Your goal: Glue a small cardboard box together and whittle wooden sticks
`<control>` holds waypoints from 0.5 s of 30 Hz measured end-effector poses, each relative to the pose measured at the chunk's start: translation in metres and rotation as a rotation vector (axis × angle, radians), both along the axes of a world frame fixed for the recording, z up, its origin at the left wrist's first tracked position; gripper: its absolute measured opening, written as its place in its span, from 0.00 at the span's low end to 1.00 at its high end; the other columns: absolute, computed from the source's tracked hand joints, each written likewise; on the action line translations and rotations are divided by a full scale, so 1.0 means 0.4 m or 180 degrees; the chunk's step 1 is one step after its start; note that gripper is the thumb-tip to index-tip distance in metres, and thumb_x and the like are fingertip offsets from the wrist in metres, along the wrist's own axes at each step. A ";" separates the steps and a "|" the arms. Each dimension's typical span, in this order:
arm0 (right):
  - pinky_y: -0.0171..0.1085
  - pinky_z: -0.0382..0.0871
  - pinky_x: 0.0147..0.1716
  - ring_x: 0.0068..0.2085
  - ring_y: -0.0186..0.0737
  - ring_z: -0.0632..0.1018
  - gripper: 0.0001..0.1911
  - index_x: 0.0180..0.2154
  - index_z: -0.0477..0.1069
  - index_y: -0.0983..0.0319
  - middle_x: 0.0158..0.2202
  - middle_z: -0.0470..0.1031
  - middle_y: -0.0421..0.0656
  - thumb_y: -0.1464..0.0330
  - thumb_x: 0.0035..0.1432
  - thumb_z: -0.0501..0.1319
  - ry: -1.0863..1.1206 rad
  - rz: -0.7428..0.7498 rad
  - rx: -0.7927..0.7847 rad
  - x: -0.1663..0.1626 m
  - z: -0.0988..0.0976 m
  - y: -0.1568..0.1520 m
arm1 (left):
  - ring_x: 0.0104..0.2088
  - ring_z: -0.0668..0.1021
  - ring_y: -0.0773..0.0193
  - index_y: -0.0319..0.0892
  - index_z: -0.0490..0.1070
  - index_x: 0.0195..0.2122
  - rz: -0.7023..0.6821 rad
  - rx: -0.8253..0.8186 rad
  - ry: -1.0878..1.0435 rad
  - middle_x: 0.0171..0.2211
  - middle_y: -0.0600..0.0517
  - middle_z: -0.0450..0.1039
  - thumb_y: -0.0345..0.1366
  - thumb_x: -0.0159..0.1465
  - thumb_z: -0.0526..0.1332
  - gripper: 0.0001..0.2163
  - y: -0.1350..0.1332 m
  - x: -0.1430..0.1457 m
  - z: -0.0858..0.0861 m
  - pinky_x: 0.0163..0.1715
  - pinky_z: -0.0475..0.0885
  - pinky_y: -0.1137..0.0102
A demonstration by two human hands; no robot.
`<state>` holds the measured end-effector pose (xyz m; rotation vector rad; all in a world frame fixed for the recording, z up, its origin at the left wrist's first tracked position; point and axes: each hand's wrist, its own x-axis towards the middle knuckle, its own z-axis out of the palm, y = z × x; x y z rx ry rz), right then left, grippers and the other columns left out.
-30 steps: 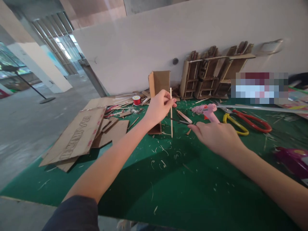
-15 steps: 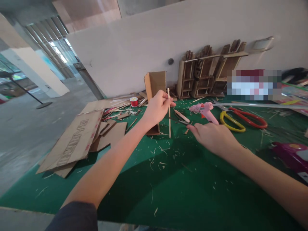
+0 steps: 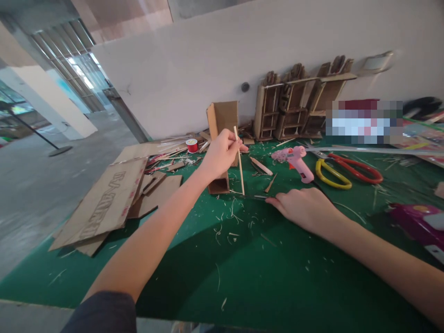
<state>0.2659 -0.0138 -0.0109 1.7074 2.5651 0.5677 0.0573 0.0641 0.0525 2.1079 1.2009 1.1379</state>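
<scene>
My left hand pinches a thin wooden stick near its top and holds it almost upright, leaning slightly. My right hand is closed around a knife, whose thin metal blade points left at the stick's lower end; its handle is hidden in the fist. Behind my left hand stands a folded cardboard piece, partly covered by the fingers. Curled pale wood shavings lie below on the green tabletop.
To the right lie a pink glue gun and large scissors with yellow and red handles. Cardboard sheets are stacked at left, near a red thread spool. Cardboard structures lean against the wall. A purple object sits far right.
My right hand has brought the knife down and toward me, from mid-stick to the stick's lower end. The stick has tilted slightly, its top shifting left.
</scene>
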 end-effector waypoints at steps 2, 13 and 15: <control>0.35 0.51 0.22 0.21 0.39 0.73 0.33 0.30 0.77 0.64 0.18 0.73 0.47 0.55 0.68 0.40 0.0053 -0.0034 0.0319 -0.001 0.008 0.000 | 0.36 0.80 0.64 0.44 0.56 0.32 -0.0045 -0.0031 -0.0032 0.35 0.48 0.80 0.34 0.67 0.52 0.06 -0.001 -0.001 0.001 0.35 0.70 0.66; 0.37 0.48 0.19 0.17 0.38 0.69 0.33 0.25 0.76 0.63 0.17 0.72 0.47 0.55 0.67 0.40 0.0170 -0.0030 0.0092 -0.006 0.014 -0.013 | 0.37 0.80 0.64 0.44 0.56 0.33 -0.0148 -0.0066 0.0018 0.36 0.48 0.80 0.35 0.67 0.51 0.05 -0.007 0.004 0.006 0.33 0.70 0.67; 0.36 0.47 0.19 0.18 0.37 0.69 0.34 0.29 0.76 0.64 0.18 0.72 0.46 0.54 0.67 0.38 0.0247 -0.0226 0.0365 -0.003 0.021 -0.009 | 0.38 0.80 0.63 0.44 0.56 0.33 -0.0136 -0.0083 -0.0007 0.37 0.48 0.80 0.34 0.67 0.51 0.05 -0.008 0.004 0.006 0.34 0.70 0.67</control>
